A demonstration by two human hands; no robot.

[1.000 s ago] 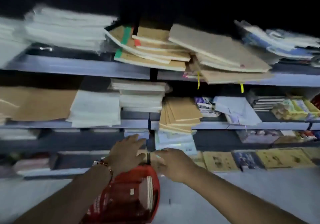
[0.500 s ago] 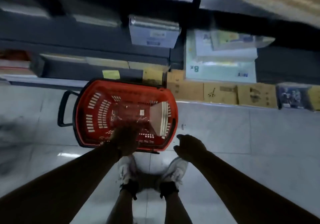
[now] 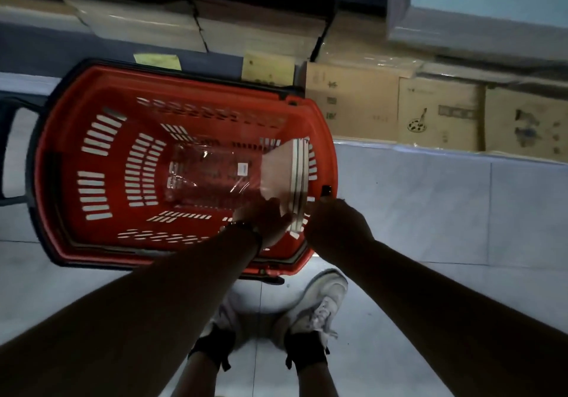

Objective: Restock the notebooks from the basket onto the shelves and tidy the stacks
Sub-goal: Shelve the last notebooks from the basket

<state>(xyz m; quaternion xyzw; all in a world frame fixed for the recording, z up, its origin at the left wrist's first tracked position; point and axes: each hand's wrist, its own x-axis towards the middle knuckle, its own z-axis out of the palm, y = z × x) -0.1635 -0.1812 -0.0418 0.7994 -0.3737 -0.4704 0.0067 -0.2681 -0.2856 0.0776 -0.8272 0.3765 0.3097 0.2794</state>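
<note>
My shoes (image 3: pixel 319 301), white, stand on the pale tiled floor (image 3: pixel 430 212) nearest the camera. Above them both forearms reach into the right end of the red basket (image 3: pixel 67 163), which sits on the floor.

Left hand (image 3: pixel 264 221): inside the basket, against the near lower corner of the notebooks (image 3: pixel 292 178); thumb lies on the cover. Fingers hidden beneath, so cannot tell whether the grip is closed on them.

Right hand (image 3: pixel 335 224): at the basket's right rim, just beside the notebooks' outer edge, fingers curled. Contact with the notebooks not discernible; grip state uncertain.

Notebooks: a thin stack standing on edge, leaning against the basket's right wall. A clear plastic wrapper (image 3: pixel 209 175) lies on the basket bottom, left of them.

Beyond the basket: brown boxes (image 3: pixel 439 110) in a row on the floor at right; lowest shelf (image 3: pixel 30 43) with pale stacks (image 3: pixel 147 24), blurred.
</note>
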